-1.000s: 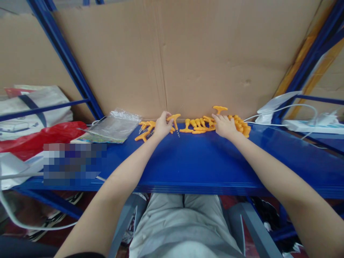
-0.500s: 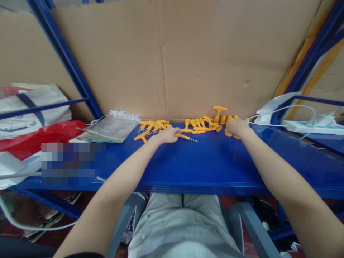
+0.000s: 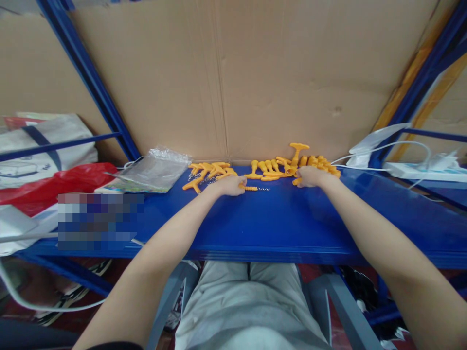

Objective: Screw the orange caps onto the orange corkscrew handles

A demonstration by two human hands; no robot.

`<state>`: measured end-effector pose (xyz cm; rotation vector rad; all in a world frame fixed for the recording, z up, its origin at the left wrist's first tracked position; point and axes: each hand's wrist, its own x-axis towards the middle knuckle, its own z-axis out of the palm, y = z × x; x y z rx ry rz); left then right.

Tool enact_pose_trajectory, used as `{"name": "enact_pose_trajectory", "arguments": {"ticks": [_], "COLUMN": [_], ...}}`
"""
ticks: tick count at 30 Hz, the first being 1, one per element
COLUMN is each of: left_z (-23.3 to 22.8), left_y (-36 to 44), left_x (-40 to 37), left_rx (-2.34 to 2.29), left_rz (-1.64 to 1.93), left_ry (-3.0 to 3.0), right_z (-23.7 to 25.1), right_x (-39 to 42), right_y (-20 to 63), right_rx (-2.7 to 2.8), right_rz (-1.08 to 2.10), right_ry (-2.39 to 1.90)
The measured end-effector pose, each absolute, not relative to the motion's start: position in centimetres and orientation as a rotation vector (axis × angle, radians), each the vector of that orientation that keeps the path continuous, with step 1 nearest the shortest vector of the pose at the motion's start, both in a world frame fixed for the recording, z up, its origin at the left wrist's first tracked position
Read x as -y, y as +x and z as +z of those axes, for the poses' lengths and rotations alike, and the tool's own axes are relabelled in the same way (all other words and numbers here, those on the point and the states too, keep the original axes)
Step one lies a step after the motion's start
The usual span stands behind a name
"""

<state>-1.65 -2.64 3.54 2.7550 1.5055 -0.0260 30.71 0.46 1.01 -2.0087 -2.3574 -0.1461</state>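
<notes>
The corkscrew (image 3: 251,187) lies flat on the blue shelf (image 3: 277,218), near its back edge, with the wire spiral pointing to the right. My left hand (image 3: 230,185) is closed over its orange handle end and grasps it. My right hand (image 3: 309,176) rests just to the right, curled around a small orange part (image 3: 296,181) at the front of the pile; I see the fingers bent on it, so I count it as held.

The shelf is smooth metal inside a blue rack, and a big cardboard sheet (image 3: 255,78) stands behind it as a back wall. Along this wall lies a row of orange parts (image 3: 272,167), and one T-shaped handle (image 3: 299,147) stands upright among them. A second group of finished corkscrews (image 3: 207,172) lies left of my left hand, touching each other.

Further left there is a clear plastic bag (image 3: 153,170), flat; what is inside I cannot tell. Beside it is a red bag (image 3: 54,184) and a white bag (image 3: 44,141). On the right a white power strip (image 3: 419,170) with cables sits well apart from the hands. Between my hands the shelf is open.
</notes>
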Motion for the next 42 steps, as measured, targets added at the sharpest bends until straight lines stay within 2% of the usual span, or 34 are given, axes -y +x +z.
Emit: {"name": "enact_pose_trajectory", "arguments": {"ticks": [9, 17, 23, 32, 42], "left_z": [3.2, 3.5, 3.2, 2.9, 2.2], "left_y": [-1.9, -1.8, -1.8, -2.2, -2.6], "left_x": [1.9, 2.2, 2.0, 1.6, 0.2], "left_rx": [-1.466, -1.503, -1.541, -1.574, -1.525], "left_rz": [0.046, -0.018, 0.104, 0.302, 0.495], "left_ry": [2.717, 2.671, 2.695, 2.692, 2.723], "right_z": [1.5, 1.7, 3.0, 2.7, 2.2], "right_x": [0.6, 1.0, 2.5, 2.7, 2.3], "right_y": [31.4, 31.0, 28.7, 26.7, 26.7], "right_rx": [2.23, 2.32, 2.453, 2.494, 2.457], "right_rz": [-0.461, -0.111, -0.04, -0.135, -0.206], "right_ry": [-2.166, -2.176, -1.983, -1.603, -1.565]}}
